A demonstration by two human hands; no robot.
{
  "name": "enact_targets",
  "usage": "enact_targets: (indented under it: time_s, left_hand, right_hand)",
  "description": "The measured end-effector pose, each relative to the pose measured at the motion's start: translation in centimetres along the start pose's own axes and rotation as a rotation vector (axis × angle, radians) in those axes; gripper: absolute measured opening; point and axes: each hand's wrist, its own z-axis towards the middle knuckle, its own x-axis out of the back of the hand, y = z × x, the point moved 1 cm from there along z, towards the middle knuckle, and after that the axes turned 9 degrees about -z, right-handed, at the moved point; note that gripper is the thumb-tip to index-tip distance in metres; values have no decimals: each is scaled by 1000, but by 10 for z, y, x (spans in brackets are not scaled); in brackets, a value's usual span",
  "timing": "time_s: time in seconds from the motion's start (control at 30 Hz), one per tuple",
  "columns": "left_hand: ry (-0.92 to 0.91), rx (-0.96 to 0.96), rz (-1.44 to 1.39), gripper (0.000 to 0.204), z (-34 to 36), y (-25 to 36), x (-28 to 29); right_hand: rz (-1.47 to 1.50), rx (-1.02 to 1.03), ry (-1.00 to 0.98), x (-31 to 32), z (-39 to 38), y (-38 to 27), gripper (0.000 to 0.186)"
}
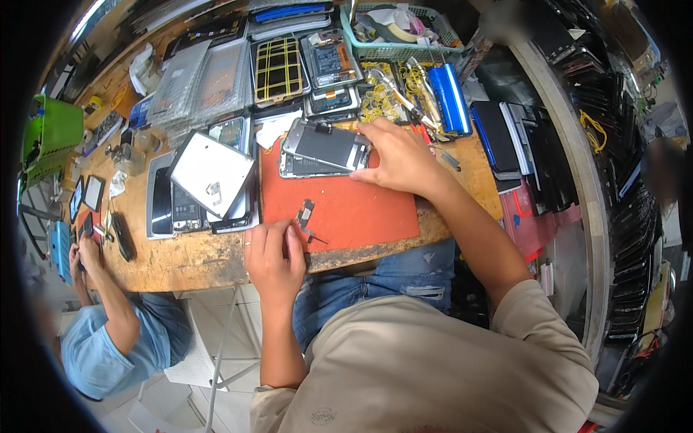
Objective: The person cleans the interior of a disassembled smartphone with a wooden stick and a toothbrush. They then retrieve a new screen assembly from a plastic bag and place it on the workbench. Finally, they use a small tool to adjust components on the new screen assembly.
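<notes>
The right hand [401, 157], fingers part-spread, grips the right end of the phone [325, 148], lying lengthwise left-to-right on the far mat [364, 216]. Left hand [274, 261]: fingers curled, hold unclear.

I'm in what looks like a phone-repair workshop: my worn, brown wooden bench [155, 268] holds an opened, dark-grey rectangular phone [325, 144] on a flat orange-red mat [375, 216], near clear bubble-wrapped flat packs [220, 72]. Thin black upright panels [626, 238] crowd my right; a blue-shirted co-worker [108, 350] sits at my left.
</notes>
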Motion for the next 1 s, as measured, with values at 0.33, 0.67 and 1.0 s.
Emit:
enact_targets:
  time_s: [0.33, 0.67, 1.0]
  left_hand:
    - [12, -14, -11, 12, 1, -1, 0]
    - [39, -22, -76, 11, 6, 3, 1]
    - [-365, 659, -1472, 31, 37, 70, -37]
  right_hand:
    - [507, -42, 372, 49, -31, 19, 80]
    - [1248, -19, 205, 64, -38, 44, 96]
    - [1571, 217, -167, 42, -30, 6, 98]
